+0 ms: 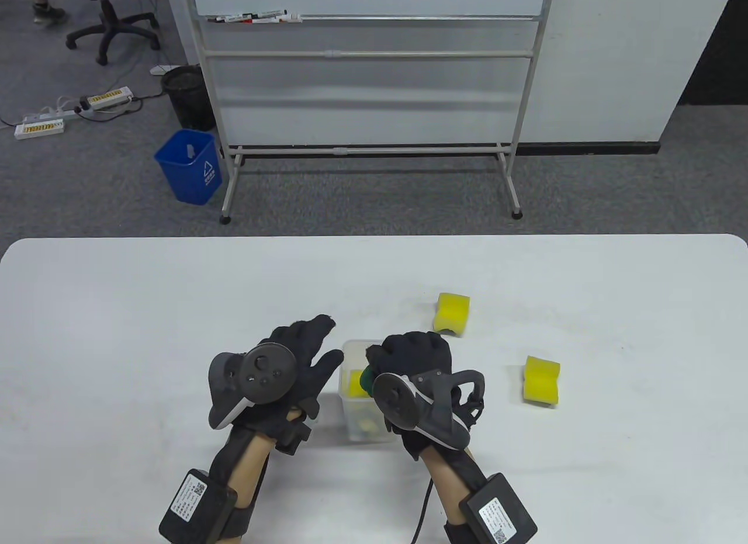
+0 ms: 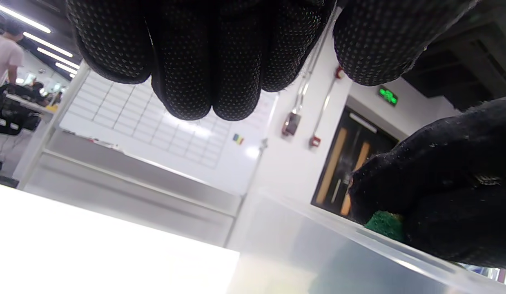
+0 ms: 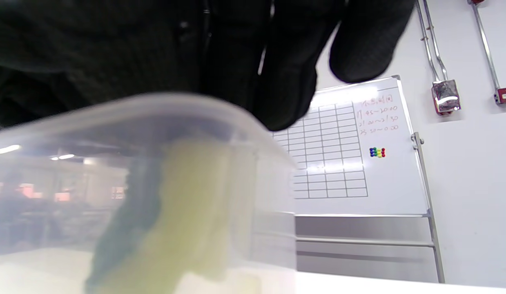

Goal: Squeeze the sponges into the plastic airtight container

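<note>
A clear plastic container [image 1: 354,401] stands on the white table [image 1: 117,310] between my hands. My right hand [image 1: 409,363] is over its opening and grips a yellow sponge with a green scouring side [image 1: 357,383], pushing it down inside. The sponge shows through the container wall in the right wrist view [image 3: 183,212], and its green edge shows under my right hand in the left wrist view [image 2: 383,224]. My left hand [image 1: 304,357] is open with fingers spread, beside the container's left wall [image 2: 302,253]. Two more yellow sponges lie to the right: one [image 1: 452,314] further back, one [image 1: 542,380] nearer.
A whiteboard on a stand [image 1: 368,70] is beyond the table, with a blue bin [image 1: 190,165] and a black bin [image 1: 187,95] on the floor.
</note>
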A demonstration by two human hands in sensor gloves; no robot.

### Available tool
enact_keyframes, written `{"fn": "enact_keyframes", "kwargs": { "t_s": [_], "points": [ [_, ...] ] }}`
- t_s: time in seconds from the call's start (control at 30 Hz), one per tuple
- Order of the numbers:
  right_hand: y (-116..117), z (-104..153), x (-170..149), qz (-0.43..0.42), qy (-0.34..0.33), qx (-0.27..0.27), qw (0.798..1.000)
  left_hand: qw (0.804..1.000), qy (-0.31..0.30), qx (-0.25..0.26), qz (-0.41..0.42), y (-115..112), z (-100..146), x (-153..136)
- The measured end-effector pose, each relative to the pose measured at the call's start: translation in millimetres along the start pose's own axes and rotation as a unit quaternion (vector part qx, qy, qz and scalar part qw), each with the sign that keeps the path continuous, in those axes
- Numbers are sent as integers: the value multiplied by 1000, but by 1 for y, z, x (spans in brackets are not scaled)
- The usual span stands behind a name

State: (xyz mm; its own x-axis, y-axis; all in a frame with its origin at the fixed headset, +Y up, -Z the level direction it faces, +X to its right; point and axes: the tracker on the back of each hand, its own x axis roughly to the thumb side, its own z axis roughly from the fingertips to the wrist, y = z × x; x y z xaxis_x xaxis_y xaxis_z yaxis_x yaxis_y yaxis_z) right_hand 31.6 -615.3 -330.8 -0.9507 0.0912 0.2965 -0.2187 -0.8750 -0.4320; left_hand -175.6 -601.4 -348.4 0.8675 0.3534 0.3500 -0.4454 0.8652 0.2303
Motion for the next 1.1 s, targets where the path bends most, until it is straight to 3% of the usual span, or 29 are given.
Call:
{"fn": "enact_keyframes", "kwargs": {
  "t_s": [0.37,0.53,0.6,0.8,0.87,0.97,1.1],
  "points": [
    [-5,0,-7,-18,19,-16,1000,1000,4,-2,-5,-1,0,-2],
    [-26,0,-36,-51,83,-53,994,1000,8,-3,-8,-1,0,-3],
    [-37,1,-60,-59,141,-51,987,1000,11,-4,-12,0,0,-3],
    [-32,12,-134,-106,311,41,944,999,20,-15,-28,0,-1,-5],
    [-19,18,-159,-106,360,74,924,999,23,-20,-39,-1,-1,-7],
    [3,27,-186,-110,412,172,888,998,32,-27,-49,-1,-2,-11],
    [33,36,-204,-112,446,232,857,998,41,-36,-45,-2,-3,-16]
  ]
}}
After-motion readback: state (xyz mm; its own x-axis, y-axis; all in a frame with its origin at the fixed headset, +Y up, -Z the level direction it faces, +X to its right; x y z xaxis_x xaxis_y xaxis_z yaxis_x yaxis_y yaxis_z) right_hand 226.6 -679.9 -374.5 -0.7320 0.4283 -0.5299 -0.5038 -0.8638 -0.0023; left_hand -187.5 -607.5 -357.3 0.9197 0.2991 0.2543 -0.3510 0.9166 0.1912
